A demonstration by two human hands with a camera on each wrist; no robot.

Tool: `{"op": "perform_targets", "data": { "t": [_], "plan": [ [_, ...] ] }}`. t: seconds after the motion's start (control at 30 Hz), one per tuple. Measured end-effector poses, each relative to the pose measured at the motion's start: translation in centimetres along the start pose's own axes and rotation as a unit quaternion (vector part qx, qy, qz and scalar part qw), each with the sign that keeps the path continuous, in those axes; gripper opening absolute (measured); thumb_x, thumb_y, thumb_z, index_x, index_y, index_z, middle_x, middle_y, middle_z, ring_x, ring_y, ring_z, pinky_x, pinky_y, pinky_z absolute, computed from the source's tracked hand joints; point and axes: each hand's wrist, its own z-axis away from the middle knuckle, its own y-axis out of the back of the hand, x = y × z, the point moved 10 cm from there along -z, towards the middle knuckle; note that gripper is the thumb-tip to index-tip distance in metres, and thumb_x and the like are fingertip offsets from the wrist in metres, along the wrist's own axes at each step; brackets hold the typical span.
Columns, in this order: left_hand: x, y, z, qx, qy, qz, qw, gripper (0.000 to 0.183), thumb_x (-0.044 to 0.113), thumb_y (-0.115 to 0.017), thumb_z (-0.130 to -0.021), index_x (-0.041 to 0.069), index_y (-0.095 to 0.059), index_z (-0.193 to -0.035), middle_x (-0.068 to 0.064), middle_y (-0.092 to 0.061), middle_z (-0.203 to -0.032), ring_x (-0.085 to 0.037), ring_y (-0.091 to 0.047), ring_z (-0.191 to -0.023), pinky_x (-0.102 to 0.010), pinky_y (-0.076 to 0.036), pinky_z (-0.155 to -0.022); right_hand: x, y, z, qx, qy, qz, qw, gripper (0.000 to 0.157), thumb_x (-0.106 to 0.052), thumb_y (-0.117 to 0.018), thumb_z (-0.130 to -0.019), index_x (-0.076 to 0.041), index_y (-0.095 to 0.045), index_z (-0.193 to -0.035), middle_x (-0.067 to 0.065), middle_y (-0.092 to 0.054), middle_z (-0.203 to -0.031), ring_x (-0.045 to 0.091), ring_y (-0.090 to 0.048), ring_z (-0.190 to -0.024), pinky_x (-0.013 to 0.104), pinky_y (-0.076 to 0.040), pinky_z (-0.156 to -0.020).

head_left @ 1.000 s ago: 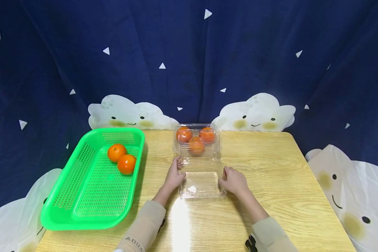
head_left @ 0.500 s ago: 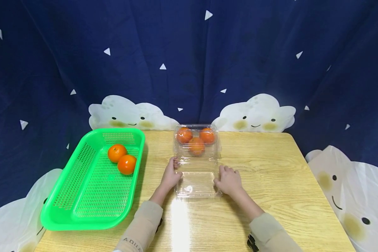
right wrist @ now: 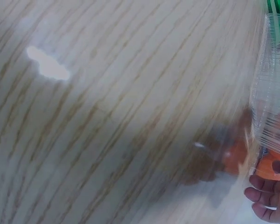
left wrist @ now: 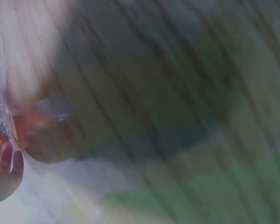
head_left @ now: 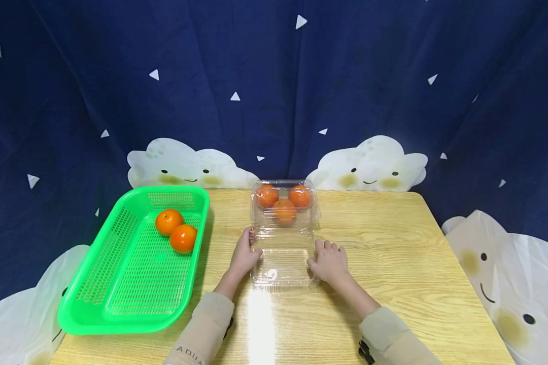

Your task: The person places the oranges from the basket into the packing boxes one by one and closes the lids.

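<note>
A clear plastic clamshell box (head_left: 283, 241) lies unfolded on the table, its two halves joined in the middle. Three oranges (head_left: 284, 211) sit in its far half, seen through the plastic. The near half holds nothing. At the left edge of the near half is my left hand (head_left: 245, 256), its thumb over the rim and its fingers extended alongside. My right hand (head_left: 331, 261) is by the opposite edge, thumb at the rim and fingers loosely bent. In the wrist views, the left fingers (left wrist: 5, 158) and right fingers (right wrist: 263, 196) show beside the clear plastic.
To the left stands a green plastic basket (head_left: 198, 276) with two oranges (head_left: 183, 238) in it. A wooden table (head_left: 392, 263) bears everything. Behind it hangs a dark blue curtain (head_left: 274, 76) with white cloud shapes.
The clamshell's near half and both hands have shifted slightly left. My right hand's fingers have loosened from a tighter curl. The oranges and basket stay put.
</note>
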Motion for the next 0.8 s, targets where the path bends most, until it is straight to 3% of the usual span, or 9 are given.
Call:
{"op": "perform_targets", "data": {
  "t": [0.57, 0.8],
  "plan": [
    [0.1, 0.8, 0.2, 0.006, 0.035, -0.083, 0.9959, 0.068, 0.001, -0.065, -0.066, 0.003, -0.04, -0.129, -0.013, -0.053, -0.11, -0.029, -0.051, -0.097, -0.042, -0.045, -0.081, 0.0, 0.1, 0.0, 0.0, -0.005, -0.01, 1.0, 0.041, -0.038, -0.049, -0.08, -0.007, -0.051, -0.108, 0.011, -0.056, -0.095, 0.031, -0.055, -0.086, 0.045, -0.042, -0.073],
    [1.2, 2.2, 1.0, 0.039, 0.05, -0.111, 0.9918, 0.069, 0.013, -0.07, -0.069, 0.003, -0.04, -0.13, -0.013, -0.051, -0.117, -0.031, -0.05, -0.103, -0.046, -0.044, -0.084, 0.1, -0.1, -0.2, -0.003, -0.01, -0.014, 1.0, 0.042, -0.038, -0.049, -0.08, -0.007, -0.051, -0.109, 0.011, -0.056, -0.095, 0.032, -0.055, -0.087, 0.047, -0.042, -0.075]
  ]
}}
